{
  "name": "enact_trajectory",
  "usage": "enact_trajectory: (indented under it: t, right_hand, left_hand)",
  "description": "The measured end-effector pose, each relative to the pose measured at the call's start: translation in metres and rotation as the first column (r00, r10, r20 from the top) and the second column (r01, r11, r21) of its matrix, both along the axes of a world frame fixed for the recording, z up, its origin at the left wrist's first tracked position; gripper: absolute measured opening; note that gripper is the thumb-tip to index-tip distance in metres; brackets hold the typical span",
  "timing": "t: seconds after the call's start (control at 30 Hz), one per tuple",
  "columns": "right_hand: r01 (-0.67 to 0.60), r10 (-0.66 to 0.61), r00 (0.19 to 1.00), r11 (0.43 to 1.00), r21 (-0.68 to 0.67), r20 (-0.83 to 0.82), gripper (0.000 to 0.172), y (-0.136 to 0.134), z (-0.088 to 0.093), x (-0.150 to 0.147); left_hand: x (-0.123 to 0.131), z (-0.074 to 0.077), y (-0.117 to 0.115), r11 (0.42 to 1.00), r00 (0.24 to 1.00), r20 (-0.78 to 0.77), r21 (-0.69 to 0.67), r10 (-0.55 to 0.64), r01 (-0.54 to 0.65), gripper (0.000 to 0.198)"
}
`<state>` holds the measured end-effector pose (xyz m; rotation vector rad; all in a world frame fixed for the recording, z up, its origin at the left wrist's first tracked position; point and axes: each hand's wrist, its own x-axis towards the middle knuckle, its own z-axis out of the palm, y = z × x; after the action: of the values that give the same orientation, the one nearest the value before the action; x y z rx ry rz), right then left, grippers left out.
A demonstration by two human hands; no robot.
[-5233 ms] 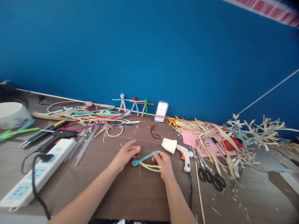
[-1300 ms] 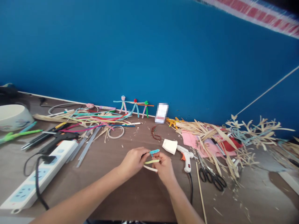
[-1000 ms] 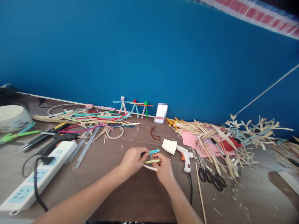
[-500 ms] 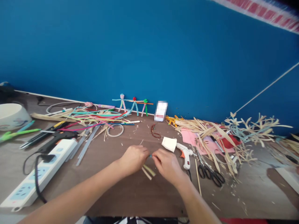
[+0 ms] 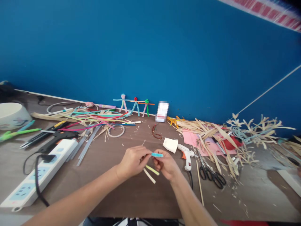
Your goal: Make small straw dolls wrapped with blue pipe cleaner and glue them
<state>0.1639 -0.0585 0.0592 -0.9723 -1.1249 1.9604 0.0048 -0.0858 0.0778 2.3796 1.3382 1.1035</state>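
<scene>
Above the middle of the table, my left hand and my right hand meet at a short light-blue pipe cleaner piece. Left fingertips pinch its left end, while the right fingers curl round and under its right part. Below the left fingers stick out two pipe cleaner ends, one pale yellow and one whitish. They seem to belong to what my left hand holds, but the joint is hidden behind the fingers. Against the blue wall stand three pipe cleaner figures.
A white glue gun, a white cup, a thin stick and scissors lie right of my hands. Leftward are a power strip, a black glue gun and loose pipe cleaners. Dried husk strips cover the right back.
More of the blue pipe cleaner now shows between my hands. My right hand has turned and moved slightly, with its fingers curling under. The yellow and whitish ends have shifted slightly right.
</scene>
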Motion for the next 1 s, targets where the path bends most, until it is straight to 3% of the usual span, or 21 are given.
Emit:
enact_trajectory:
  t: [0.13, 0.33, 0.5, 0.6, 0.77, 0.87, 1.0]
  right_hand:
    - [0.109, -0.153, 0.970, 0.968, 0.224, 0.187, 0.020, -0.011, -0.004, -0.008]
    - [0.024, -0.203, 0.900, 0.907, 0.421, 0.386, 0.011, -0.019, -0.006, -0.008]
    - [-0.069, -0.372, 0.771, 0.760, 0.647, 0.518, 0.015, -0.022, -0.002, -0.005]
    - [-0.160, -0.434, 0.709, 0.670, 0.725, 0.557, 0.014, -0.022, 0.006, -0.003]
    - [-0.225, -0.492, 0.704, 0.528, 0.819, 0.512, 0.015, -0.023, 0.021, 0.004]
    - [-0.316, -0.545, 0.676, 0.392, 0.864, 0.495, 0.020, -0.020, 0.032, 0.010]
    - [-0.571, -0.494, 0.607, 0.274, 0.774, 0.623, 0.031, -0.016, 0.043, 0.014]
  left_hand:
    - [0.001, -0.004, 0.003, 0.995, 0.994, -0.058, 0.014, 0.095, -0.094, 0.021]
    - [0.001, -0.006, 0.007, 0.992, 0.941, -0.319, 0.094, 0.113, -0.087, 0.020]
    - [0.004, -0.004, 0.006, 0.997, 0.920, -0.385, 0.034, 0.075, -0.066, 0.022]
    - [0.006, -0.005, 0.005, 0.996, 0.939, -0.337, -0.036, 0.061, -0.077, 0.022]
    - [0.002, -0.006, 0.007, 0.950, 0.982, -0.145, -0.271, 0.118, -0.154, 0.020]
    - [-0.002, -0.006, 0.012, 0.876, 0.991, -0.024, -0.466, 0.131, -0.127, 0.020]
    - [-0.003, -0.002, 0.017, 0.724, 0.968, 0.230, -0.684, 0.100, 0.088, 0.023]
